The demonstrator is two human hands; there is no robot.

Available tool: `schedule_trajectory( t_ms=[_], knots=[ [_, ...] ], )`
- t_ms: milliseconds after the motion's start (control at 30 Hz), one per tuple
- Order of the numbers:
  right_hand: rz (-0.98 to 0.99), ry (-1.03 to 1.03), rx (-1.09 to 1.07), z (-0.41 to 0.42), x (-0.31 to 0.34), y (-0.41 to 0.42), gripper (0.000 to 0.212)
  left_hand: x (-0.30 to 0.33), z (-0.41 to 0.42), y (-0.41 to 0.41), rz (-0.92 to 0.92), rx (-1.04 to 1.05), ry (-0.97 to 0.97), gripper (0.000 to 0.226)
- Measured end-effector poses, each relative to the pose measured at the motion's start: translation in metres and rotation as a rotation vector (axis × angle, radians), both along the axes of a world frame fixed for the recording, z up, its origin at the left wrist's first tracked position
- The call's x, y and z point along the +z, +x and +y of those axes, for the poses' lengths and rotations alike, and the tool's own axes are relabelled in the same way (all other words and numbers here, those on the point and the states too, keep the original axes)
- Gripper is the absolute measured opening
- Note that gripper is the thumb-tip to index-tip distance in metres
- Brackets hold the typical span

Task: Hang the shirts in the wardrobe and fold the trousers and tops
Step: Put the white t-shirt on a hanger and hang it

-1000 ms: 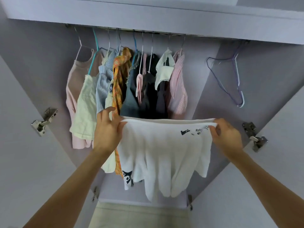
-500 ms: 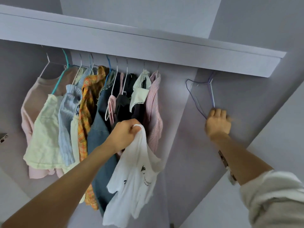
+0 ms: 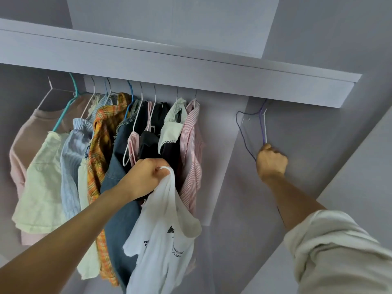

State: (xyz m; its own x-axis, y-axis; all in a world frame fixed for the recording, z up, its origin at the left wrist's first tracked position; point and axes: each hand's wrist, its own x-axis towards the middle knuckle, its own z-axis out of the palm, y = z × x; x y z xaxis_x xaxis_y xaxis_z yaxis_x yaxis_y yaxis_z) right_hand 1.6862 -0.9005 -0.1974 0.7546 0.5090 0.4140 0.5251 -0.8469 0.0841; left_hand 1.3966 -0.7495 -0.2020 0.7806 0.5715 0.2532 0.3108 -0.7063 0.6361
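Right hand (image 3: 271, 161) now closes its grip round the purple hanger's (image 3: 262, 126) lower end, where half a second ago it only reached it; left hand (image 3: 146, 177) still clutches the white shirt (image 3: 163, 234), dangling before the hung clothes (image 3: 106, 145)

White tee (image 3: 163, 240) w/ black print hung limp and bunched from my left hand (image 3: 146, 177), in front of the hanging clothes. Purple wire hanger (image 3: 251, 132) hung alone at the wardrobe's (image 3: 191, 77) right end (well apart from the rest), its lower corner gripped by my right hand (image 3: 271, 162).
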Motion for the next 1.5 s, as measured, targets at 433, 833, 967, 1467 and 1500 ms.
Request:
schedule_trajectory(
  t_ms=[433, 833, 967, 1467, 1500],
  knots=[
    [0.243, 0.174, 0.081, 0.012, 0.01, -0.03, 0.023, 0.004, -0.015, -0.004, 0.061, -0.063, 0.006, 0.019],
    [0.506, 0.797, 0.24, 0.027, 0.03, -0.075, 0.032, -0.007, -0.032, -0.041, 0.111, -0.058, 0.496, 0.028],
    [0.529, 0.846, 0.236, 0.02, 0.02, -0.088, 0.032, -0.006, -0.03, -0.048, 0.116, -0.023, 0.502, 0.029],
    [0.942, 1.153, 0.105, -0.054, -0.09, -0.185, 0.024, -0.024, -0.066, -0.104, 0.076, 0.02, 0.046, 0.026],
    [0.805, 1.206, 0.106, -0.06, -0.094, -0.191, 0.031, -0.025, -0.066, -0.107, 0.102, 0.032, 0.049, 0.024]
  ],
)
